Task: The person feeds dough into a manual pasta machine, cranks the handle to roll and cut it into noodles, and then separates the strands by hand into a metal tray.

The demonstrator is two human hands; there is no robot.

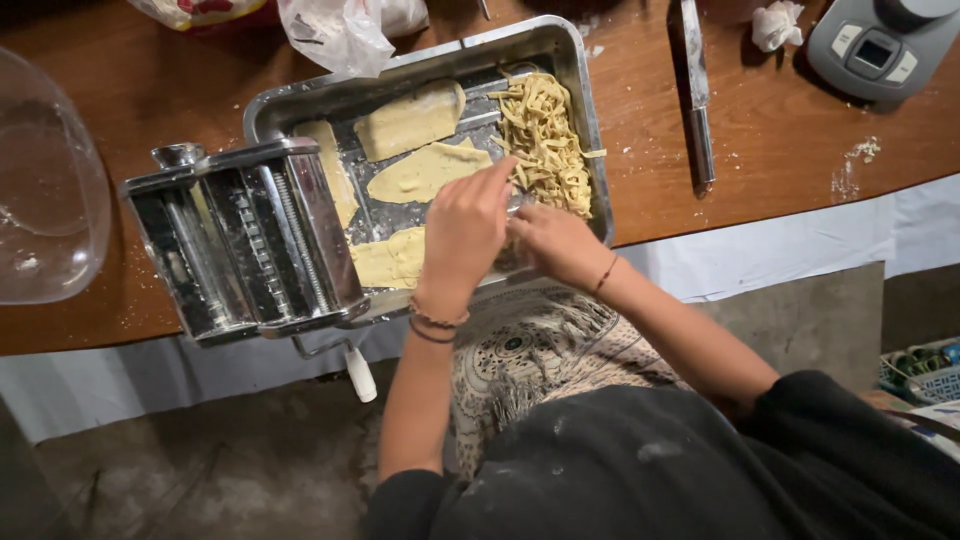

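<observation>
In the middle of the frame the left hand [463,232] is over the near edge of the shiny metal baking tray [572,60]. Its fingers [497,176] are bent and close together, with the tips touching the pile of cut yellow noodles [543,140] on the right side of the tray. I cannot tell if they pinch any noodles. The right hand [556,244] is just beside it, at the tray's lower right corner. Its fingers are hidden behind the left hand, so I cannot tell how they are set. Flat yellow dough sheets [412,120] lie in the left part of the tray. A silver pasta machine with a white-handled crank [245,240] stands at the left, touching the tray. A clear glass bowl [50,190] is at the far left. A long metal knife [697,90] lies on the brown wooden table [780,140] at the upper right, near a grey kitchen scale [880,45].
</observation>
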